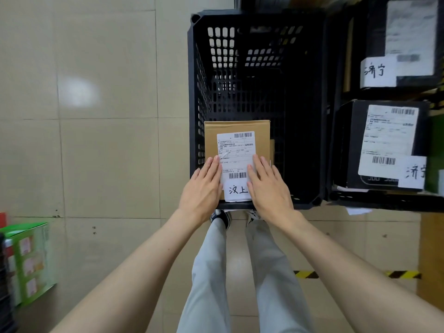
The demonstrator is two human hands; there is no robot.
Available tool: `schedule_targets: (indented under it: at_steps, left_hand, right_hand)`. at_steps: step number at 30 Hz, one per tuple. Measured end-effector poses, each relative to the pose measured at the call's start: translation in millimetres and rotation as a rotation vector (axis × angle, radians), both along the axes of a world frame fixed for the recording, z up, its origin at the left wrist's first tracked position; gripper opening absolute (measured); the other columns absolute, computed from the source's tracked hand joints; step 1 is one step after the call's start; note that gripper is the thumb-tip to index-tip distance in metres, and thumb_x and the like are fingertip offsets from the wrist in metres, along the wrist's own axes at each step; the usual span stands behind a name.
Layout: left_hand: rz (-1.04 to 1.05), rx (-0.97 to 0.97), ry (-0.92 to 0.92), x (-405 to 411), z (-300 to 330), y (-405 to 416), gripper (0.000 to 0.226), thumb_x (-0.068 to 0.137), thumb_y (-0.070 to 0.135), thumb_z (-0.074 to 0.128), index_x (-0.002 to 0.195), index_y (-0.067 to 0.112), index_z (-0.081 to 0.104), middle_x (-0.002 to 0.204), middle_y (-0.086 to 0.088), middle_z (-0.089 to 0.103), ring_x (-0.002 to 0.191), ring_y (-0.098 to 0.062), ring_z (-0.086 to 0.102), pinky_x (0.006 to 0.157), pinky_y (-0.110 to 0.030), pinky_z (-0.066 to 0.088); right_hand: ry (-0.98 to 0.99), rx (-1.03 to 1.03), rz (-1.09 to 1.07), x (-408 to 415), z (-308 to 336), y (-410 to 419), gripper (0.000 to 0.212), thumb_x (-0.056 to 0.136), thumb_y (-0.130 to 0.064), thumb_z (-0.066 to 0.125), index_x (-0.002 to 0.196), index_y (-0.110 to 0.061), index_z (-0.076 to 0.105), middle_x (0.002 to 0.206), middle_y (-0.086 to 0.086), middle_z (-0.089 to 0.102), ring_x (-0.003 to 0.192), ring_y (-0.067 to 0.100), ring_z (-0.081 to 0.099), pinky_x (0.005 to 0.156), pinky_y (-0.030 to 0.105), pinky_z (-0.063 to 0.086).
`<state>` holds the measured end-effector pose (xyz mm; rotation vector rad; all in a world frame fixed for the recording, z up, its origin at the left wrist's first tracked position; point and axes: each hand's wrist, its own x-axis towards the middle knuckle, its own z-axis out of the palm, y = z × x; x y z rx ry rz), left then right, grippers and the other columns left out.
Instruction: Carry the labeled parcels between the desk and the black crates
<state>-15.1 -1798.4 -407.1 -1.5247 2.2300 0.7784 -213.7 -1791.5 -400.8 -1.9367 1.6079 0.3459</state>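
both flat, released, left hand (201,188) and right hand (268,186) rest on a labeled cardboard parcel (236,140) inside the black crate (310,111), delivery apparently nearly complete.

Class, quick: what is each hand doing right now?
Left hand: open, fingers straight, flat on the parcel.
Right hand: open, fingers straight, flat on the parcel.

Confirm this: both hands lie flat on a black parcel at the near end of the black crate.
Not quite. The head view shows the left hand and right hand flat on a brown cardboard parcel, not a black one, at the black crate's near end.
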Motion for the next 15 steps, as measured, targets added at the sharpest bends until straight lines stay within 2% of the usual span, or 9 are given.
schedule_targets:
  at_steps: [2,4,6,7,10,13,15]
  left_hand:
    - [-0.028,-0.017,-0.055,-1.8,-4.5,4.0,0.063,0.106,0.034,0.011,0.157,0.000,0.026,0.167,-0.015,0.018,0.155,-0.030,0.018,0.121,-0.046,0.031]
    - [-0.050,0.020,-0.130,-7.9,-4.2,-3.3,0.061,0.108,0.033,0.013,0.160,0.001,0.014,0.169,-0.014,0.005,0.157,-0.029,0.007,0.125,-0.044,0.021]
    - [-0.103,0.064,-0.201,-14.1,7.9,-15.5,0.060,0.111,0.033,0.016,0.161,0.003,0.005,0.170,-0.013,-0.002,0.158,-0.027,0.001,0.126,-0.041,0.012]
    - [-0.137,0.066,-0.231,-15.5,15.0,-18.9,0.059,0.111,0.033,0.017,0.161,0.004,0.005,0.170,-0.013,0.001,0.157,-0.027,0.003,0.126,-0.041,0.012]
    - [-0.162,0.045,-0.273,-15.6,43.0,-33.2,0.052,0.110,0.035,0.023,0.155,0.008,0.025,0.161,-0.010,0.027,0.149,-0.026,0.025,0.117,-0.040,0.025]
    - [-0.089,-0.021,-0.280,-14.6,97.9,-59.6,0.035,0.109,0.032,0.031,0.133,0.015,0.048,0.139,-0.006,0.051,0.130,-0.025,0.045,0.103,-0.038,0.036]
    - [0.004,-0.092,-0.245,-17.4,150.2,-84.9,0.037,0.109,0.035,0.030,0.127,0.015,0.056,0.131,-0.006,0.058,0.123,-0.025,0.052,0.100,-0.039,0.041]
  right_hand:
    - [0.020,0.049,0.007,-0.5,-0.8,1.5,0.053,0.110,-0.029,0.023,0.158,-0.008,0.017,0.168,0.010,0.000,0.155,0.025,-0.001,0.125,0.040,0.007]
    - [0.058,0.102,0.022,-0.7,-0.1,-7.4,0.054,0.110,-0.030,0.021,0.159,-0.009,0.015,0.168,0.010,-0.004,0.155,0.025,-0.004,0.125,0.041,0.006]
    - [0.088,0.175,0.050,0.4,7.5,-22.2,0.054,0.109,-0.033,0.021,0.158,-0.009,0.020,0.168,0.010,-0.002,0.155,0.025,0.000,0.125,0.044,0.008]
    - [0.093,0.215,0.062,0.3,14.6,-27.7,0.053,0.109,-0.034,0.022,0.155,-0.009,0.027,0.168,0.009,0.002,0.154,0.026,0.004,0.124,0.046,0.010]
    - [0.033,0.244,0.015,-3.6,44.9,-45.8,0.043,0.107,-0.034,0.028,0.139,-0.014,0.049,0.160,0.005,0.025,0.145,0.025,0.027,0.118,0.046,0.021]
    - [0.013,0.059,-0.044,-12.1,96.8,-73.4,0.038,0.106,-0.033,0.032,0.129,-0.015,0.056,0.145,0.005,0.044,0.129,0.027,0.045,0.110,0.044,0.032]
    - [0.055,-0.026,-0.044,-16.0,146.8,-99.8,0.038,0.106,-0.033,0.034,0.128,-0.012,0.056,0.139,0.009,0.051,0.122,0.030,0.050,0.103,0.044,0.036]
